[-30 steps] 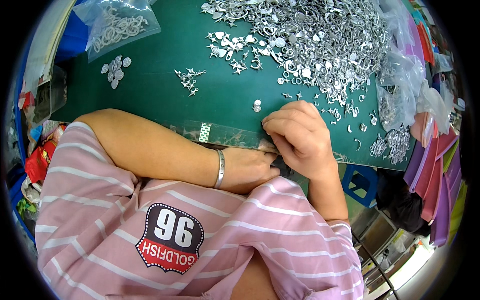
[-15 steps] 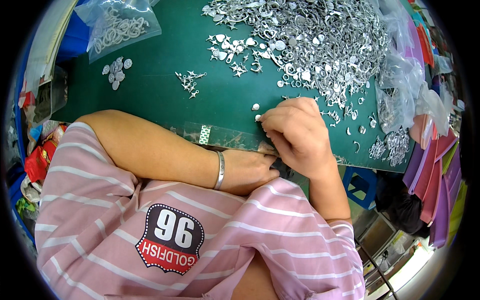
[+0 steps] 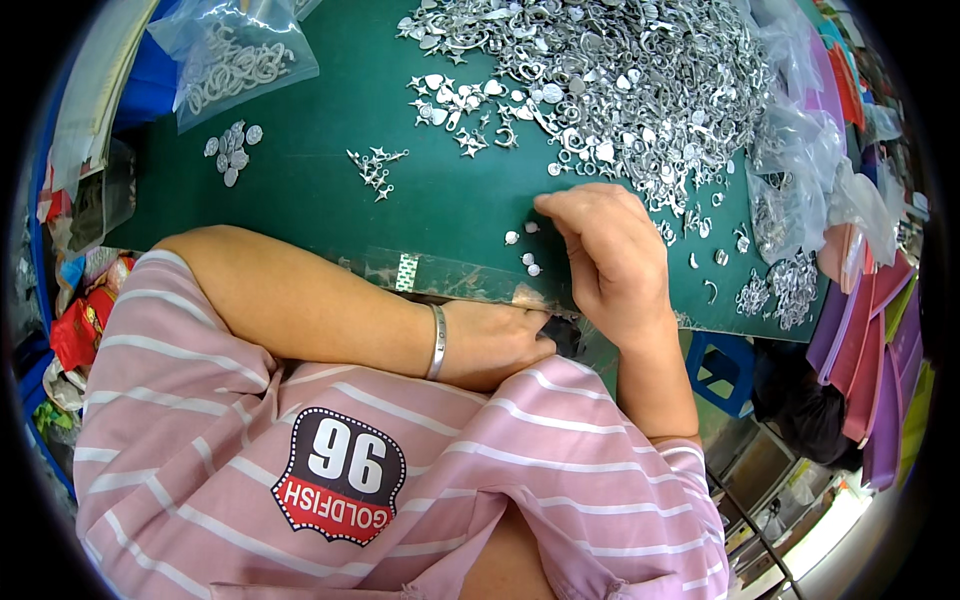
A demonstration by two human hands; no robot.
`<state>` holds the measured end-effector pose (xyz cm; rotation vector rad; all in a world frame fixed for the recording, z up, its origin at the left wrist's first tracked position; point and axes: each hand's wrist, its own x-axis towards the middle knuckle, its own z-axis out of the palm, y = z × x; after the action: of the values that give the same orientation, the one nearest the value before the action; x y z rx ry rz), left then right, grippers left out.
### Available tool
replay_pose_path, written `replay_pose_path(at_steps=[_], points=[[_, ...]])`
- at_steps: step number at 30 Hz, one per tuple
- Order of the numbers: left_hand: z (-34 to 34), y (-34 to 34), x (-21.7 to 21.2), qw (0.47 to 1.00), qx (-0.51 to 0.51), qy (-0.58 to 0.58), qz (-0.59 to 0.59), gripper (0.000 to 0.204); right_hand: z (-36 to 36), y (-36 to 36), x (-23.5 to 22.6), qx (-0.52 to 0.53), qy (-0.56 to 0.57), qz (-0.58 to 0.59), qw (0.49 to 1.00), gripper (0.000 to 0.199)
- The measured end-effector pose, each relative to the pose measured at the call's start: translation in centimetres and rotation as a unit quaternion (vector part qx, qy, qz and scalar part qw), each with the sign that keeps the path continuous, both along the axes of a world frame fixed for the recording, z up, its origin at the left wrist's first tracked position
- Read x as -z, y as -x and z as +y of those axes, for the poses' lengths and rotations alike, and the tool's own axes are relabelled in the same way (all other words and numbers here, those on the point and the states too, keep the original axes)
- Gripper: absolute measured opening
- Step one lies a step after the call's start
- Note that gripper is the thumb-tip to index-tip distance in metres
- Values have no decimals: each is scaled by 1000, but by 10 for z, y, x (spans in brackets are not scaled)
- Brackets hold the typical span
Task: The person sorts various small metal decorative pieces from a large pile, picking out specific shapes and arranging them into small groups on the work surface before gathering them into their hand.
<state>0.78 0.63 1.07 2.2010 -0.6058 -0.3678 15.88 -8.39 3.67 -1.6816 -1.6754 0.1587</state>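
My right hand (image 3: pixel 622 258) hovers over the green tabletop (image 3: pixel 320 215) near its front edge, fingers reaching forward and left, thumb apart from them; nothing shows in its grasp. Just left of it lie several small round silver charms (image 3: pixel 529 259). Beyond its fingertips spreads a big heap of mixed silver charms (image 3: pixel 620 90). My left hand (image 3: pixel 495 343), below a metal bangle (image 3: pixel 438 342), rests between the table's edge and my striped shirt. Its fingertips are partly hidden, so I cannot make out whether they hold anything.
Small groups of star charms (image 3: pixel 377 172), oval discs (image 3: pixel 232 152) and mixed hearts and stars (image 3: pixel 455 105) lie apart from the heap. A clear bag of rings (image 3: pixel 240 65) is at far left. Plastic bags (image 3: pixel 800 180) and silver piles (image 3: pixel 780 292) line the right; a blue stool (image 3: pixel 722 372) stands below.
My right hand has moved slightly forward and its fingers have straightened. More small round charms show beside it on the tabletop. My left hand has stayed nearly still.
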Motion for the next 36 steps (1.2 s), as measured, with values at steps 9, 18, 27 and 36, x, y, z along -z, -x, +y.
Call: replay_pose_path(at_steps=[9,18,27,36], points=[[-7,2,17,995,-10,88,-35,38,-39,17,2,-64,31,15,997,33],[-2,4,7,1000,6,3,25,30,-63,5,-7,58,24,39,997,34],[-1,4,5,1000,5,8,9,28,-31,-16,-8,61,72,-66,993,31],[-2,8,12,999,-1,32,0,26,-14,-21,-29,63,127,34,989,20]])
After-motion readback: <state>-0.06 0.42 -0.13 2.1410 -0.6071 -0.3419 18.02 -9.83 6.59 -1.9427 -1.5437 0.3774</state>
